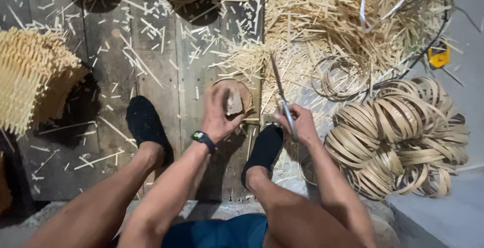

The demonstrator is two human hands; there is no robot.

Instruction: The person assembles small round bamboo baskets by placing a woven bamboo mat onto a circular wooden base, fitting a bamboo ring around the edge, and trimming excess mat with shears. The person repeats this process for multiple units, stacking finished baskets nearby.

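At the centre of the frame, the left hand [218, 113] grips a small wooden block [233, 102] over a round woven bamboo piece [245, 93] on the plank floor [166, 71]. The right hand [301, 123] is closed around a long knife [280, 94] (blade pointing up-frame). Coiled bamboo strip rings [403, 137] are heaped at right, between scattered offcuts.

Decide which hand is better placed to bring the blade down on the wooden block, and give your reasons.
Right. The right hand already grips the long knife, blade raised just beside the round wooden block. The left hand is occupied, resting on a small piece on that block.
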